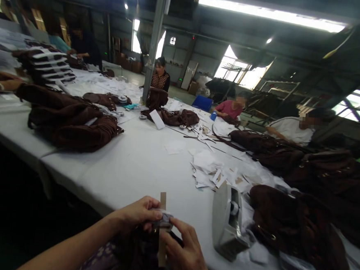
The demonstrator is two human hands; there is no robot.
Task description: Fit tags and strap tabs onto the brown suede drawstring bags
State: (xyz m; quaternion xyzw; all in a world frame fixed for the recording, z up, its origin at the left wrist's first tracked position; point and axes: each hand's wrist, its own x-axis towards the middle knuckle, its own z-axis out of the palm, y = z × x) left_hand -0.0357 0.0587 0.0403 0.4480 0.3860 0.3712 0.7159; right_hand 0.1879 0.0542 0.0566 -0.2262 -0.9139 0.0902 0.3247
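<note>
Right at the table's (147,165) near edge, the left hand (140,212) has its grip clamped on a small wrapped piece (165,218), thumb above and fingers below, probably to keep it steady against the tan strip (163,199). The strip runs near to far, showing on both sides of the piece. The right hand (186,246) meets the piece's right end with one fingertip and the strip with another; whether this grip pinches or merely steadies, I cannot tell. Holding the work so low and close likely suits a small item that needs both hands.

To the right, the dispenser (221,220) sits by the near edge, seemingly placed for the right hand's reach. A brown bag (293,225) lies just beyond it, so sideways movement there looks tight. Forward and left, the white cover shows as a broad stretch, which seems the easier way for the arms to move.

Farther on, paper scraps (207,163) bound that stretch on the right and a brown heap (73,119) on the left. Well beyond, a card (157,119) and more bags (181,118) lie near a pole (155,43), with co-workers (232,110) around the far side.
</note>
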